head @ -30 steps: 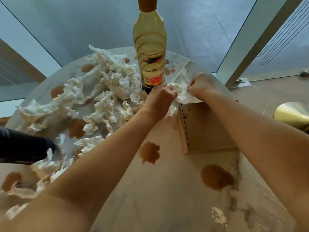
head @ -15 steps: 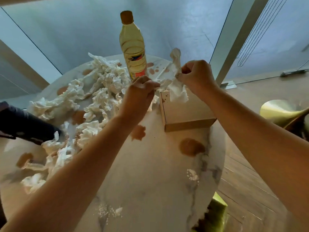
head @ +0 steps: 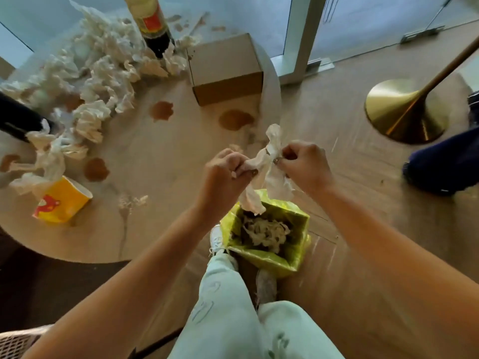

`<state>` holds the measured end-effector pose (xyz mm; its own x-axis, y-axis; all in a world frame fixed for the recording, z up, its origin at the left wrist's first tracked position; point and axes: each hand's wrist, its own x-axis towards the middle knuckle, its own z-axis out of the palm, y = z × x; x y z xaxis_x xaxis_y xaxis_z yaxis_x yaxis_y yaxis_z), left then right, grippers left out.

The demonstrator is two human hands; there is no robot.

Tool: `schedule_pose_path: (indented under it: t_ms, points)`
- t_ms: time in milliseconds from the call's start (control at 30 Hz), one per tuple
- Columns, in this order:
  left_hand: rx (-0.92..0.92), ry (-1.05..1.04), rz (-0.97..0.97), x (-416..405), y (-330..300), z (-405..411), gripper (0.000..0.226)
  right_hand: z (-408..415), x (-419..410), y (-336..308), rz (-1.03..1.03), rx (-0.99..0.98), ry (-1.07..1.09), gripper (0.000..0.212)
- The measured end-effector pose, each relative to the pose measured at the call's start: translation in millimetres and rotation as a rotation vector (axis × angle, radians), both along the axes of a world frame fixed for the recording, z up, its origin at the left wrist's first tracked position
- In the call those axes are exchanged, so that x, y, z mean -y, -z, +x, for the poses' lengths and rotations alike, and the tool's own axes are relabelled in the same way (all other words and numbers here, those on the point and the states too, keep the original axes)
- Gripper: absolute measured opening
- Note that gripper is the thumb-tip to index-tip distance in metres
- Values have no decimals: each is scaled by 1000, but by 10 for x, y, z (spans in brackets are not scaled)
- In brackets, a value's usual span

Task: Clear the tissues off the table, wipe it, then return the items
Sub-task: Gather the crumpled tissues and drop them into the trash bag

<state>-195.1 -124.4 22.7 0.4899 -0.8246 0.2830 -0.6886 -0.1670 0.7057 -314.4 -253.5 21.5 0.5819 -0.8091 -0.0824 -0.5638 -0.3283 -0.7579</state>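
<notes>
Both hands hold crumpled white tissues [head: 269,161] over a bin lined with a yellow-green bag [head: 298,257] on the floor. My left hand [head: 225,172] grips one end, my right hand [head: 303,164] pinches the other. Used tissues [head: 264,234] lie inside the bin. Many crumpled tissues [head: 93,71] still cover the far left of the round marble table [head: 160,156], which has brown spill stains [head: 160,110].
A cardboard box [head: 225,71], a bottle [head: 153,24] and a yellow paper cup [head: 59,200] on its side stand on the table. A brass stand base [head: 404,110] and another person's dark leg [head: 445,161] are on the wooden floor at right. A dark sleeve [head: 15,117] reaches in at left.
Both hands lifted tissues from beside the box and bottle and carried them toward me, off the table edge, to above the bin. My view tilted down.
</notes>
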Motion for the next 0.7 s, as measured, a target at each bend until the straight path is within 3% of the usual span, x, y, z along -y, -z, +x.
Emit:
schedule_pose_path:
  t_ms: [100, 233, 367, 433, 533, 633, 700]
  points:
    - [47, 99, 110, -104, 312, -394, 12, -356, -194, 352, 155, -80, 65, 3]
    - [40, 206, 286, -210, 748, -725, 7, -683, -346, 963, 396, -224, 141, 15]
    - [-72, 228, 477, -262, 1060, -783, 13, -827, -453, 1419, 504, -287, 199, 12]
    - [-98, 232, 558, -273, 1215, -750, 12, -855, -505, 1561, 524, -310, 177, 22]
    - [-158, 263, 724, -301, 1397, -702, 32, -902, -585, 1684, 555, -349, 157, 42]
    - [-185, 306, 885, -358, 1482, -666, 50, -973, -658, 1740, 581, -411, 129, 48]
    - [-189, 319, 930, -392, 1506, -646, 50, -1008, -688, 1742, 595, -422, 132, 49]
